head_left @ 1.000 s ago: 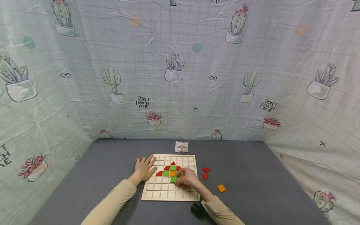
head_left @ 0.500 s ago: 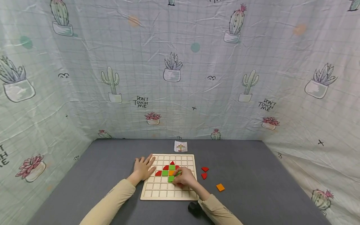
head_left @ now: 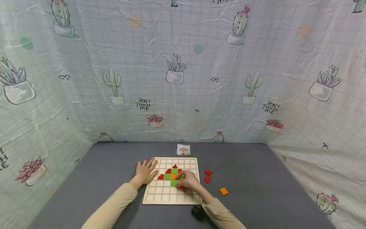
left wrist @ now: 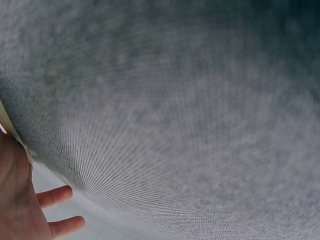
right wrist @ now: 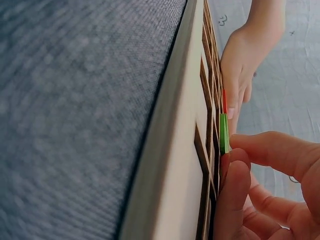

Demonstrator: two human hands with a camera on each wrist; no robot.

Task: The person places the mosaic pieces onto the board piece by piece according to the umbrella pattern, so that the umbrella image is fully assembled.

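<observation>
A wooden grid board lies on the dark table, bearing red, green and orange tiles in a stepped pattern. My left hand rests spread on the board's left edge; in the left wrist view two of its fingers extend straight. Bent over the middle of the board, my right hand has thumb and index finger at the edge of a green square tile, pinching it low against the grid. This green tile also shows in the right wrist view. The right hand partly covers the tiles on the pattern's right side.
Two red tiles and an orange square tile lie to the right of the board. Behind it is a small pattern card. A black object sits by the right sleeve. A cactus-print curtain surrounds the table.
The green tile under my right fingers has shifted slightly left and sits straighter on the grid. My left hand stays on the board's edge.
</observation>
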